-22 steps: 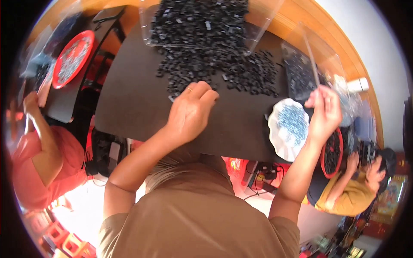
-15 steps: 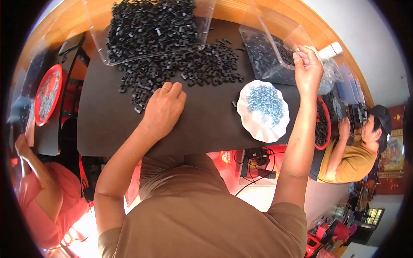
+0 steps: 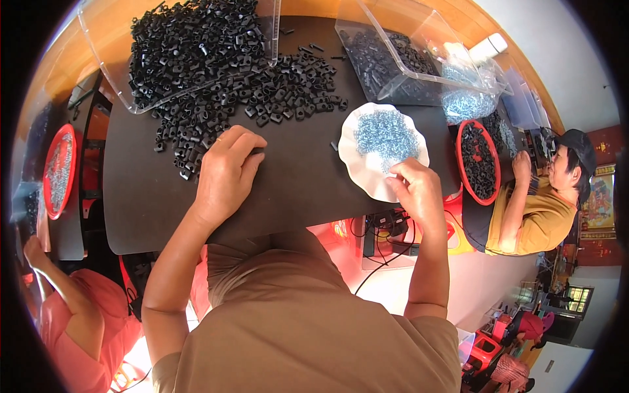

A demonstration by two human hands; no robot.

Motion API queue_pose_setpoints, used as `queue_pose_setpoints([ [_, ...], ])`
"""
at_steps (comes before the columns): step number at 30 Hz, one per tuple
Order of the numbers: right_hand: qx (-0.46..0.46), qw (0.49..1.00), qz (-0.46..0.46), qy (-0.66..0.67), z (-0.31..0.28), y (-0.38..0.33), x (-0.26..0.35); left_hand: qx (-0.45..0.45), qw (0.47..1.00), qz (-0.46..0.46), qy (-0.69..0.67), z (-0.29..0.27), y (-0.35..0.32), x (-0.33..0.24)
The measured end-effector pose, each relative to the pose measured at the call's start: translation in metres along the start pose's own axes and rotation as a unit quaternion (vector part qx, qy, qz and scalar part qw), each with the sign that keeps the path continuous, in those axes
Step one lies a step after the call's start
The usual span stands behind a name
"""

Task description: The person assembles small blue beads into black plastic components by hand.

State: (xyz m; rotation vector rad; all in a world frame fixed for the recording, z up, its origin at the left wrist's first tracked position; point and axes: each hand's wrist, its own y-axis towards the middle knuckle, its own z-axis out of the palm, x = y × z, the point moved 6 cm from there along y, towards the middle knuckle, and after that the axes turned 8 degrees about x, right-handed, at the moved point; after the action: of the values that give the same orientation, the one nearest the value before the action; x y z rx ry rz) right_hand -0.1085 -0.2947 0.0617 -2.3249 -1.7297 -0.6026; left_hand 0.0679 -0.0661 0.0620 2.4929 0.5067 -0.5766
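Left hand [image 3: 226, 170] was curled by black parts [image 3: 288, 85], right hand [image 3: 419, 188] bunched over plate [image 3: 350, 149]; couldn't tell either grip. Counted one plate, two far bins [image 3: 406, 93].

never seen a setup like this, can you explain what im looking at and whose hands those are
There is no machine here: a person works with two bare hands. The wide, bent-looking view comes from a camera worn on that person's head, looking down.

On the dark table are loose black parts, spread in front of a clear tub full of more. To the right are a white plate of small shiny pieces and another clear box.

The left hand is at the black parts' near edge; the right hand is at the plate, fingertips together. Whether either holds anything is unclear.
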Motion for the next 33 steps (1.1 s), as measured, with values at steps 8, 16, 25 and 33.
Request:
queue_pose_setpoints([
  [8, 0.002, 0.998, 0.012, -0.061, 0.015, 0.009, -0.006, -0.028, 0.956, -0.137, -0.258, 0.012, -0.015, 0.013],
  [16, 0.007, 0.998, 0.014, -0.054, 0.008, 0.009, 0.0, -0.007, 0.837, -0.261, -0.482, 0.034, -0.032, 0.033],
  [25, 0.012, 0.998, 0.006, -0.053, 0.016, 0.015, -0.001, 0.005, 0.788, -0.265, -0.556, 0.039, -0.036, 0.029],
  [33, -0.133, 0.986, -0.033, 0.098, -0.008, 0.011, -0.001, -0.021, 0.616, -0.192, -0.764, 0.048, -0.045, 0.032],
])
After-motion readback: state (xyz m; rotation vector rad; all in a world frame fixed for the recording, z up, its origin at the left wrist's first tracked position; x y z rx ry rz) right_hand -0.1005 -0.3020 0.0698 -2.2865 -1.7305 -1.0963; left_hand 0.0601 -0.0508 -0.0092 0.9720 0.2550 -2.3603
